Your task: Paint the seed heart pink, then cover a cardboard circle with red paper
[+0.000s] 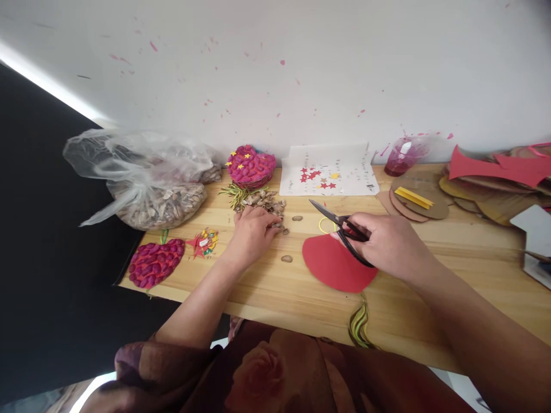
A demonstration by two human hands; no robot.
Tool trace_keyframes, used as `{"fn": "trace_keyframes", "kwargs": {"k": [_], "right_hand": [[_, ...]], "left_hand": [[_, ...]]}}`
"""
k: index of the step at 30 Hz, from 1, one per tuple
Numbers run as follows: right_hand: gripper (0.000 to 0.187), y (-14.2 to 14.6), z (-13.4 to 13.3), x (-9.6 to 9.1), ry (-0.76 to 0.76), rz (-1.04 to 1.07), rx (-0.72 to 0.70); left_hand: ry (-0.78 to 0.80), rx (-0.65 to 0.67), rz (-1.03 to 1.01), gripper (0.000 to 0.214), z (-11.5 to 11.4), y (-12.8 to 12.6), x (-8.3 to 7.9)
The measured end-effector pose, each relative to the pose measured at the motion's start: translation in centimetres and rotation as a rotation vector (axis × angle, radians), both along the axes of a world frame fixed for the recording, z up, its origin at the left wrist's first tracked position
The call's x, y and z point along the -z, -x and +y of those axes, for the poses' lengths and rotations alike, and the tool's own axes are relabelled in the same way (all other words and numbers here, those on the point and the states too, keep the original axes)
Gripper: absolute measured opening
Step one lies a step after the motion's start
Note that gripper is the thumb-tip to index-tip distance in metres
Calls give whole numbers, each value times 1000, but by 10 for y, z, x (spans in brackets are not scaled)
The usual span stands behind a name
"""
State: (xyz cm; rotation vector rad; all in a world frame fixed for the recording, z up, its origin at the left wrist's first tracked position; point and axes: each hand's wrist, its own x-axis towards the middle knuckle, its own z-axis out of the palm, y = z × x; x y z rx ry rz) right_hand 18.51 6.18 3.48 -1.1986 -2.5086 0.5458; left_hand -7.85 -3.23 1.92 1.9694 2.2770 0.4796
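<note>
My right hand [390, 244] grips black scissors [340, 225], blades pointing up-left over a red heart-shaped cutout [336, 265] lying on the wooden table [430, 298]. A yellow loop shows by the blades. My left hand [252, 232] rests palm down on a small heap of pale shells or seeds [267, 202], fingers curled among them; whether it holds any is hidden. Two loose seeds [286, 258] lie between the hands.
A plastic bag of shells [146, 183] sits far left. Finished magenta hearts [152, 263] [250, 165], a small star ornament [204, 242], a paper with star stickers [329, 172], a pink cup [402, 156], cardboard and red shapes [486, 172] and yellow-green cords [359, 327] surround the hands.
</note>
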Motion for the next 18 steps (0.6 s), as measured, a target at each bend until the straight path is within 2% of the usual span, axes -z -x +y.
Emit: {"fn": "trace_keyframes", "kwargs": {"k": [15,18], "right_hand": [[22,-1,0,4,-11,-4,-26],[22,-1,0,3,-8,-3,-25]], "left_hand": [[-44,26,-22,13,-1,6,5],[-30,25,-21,12,-2,5,1]]}}
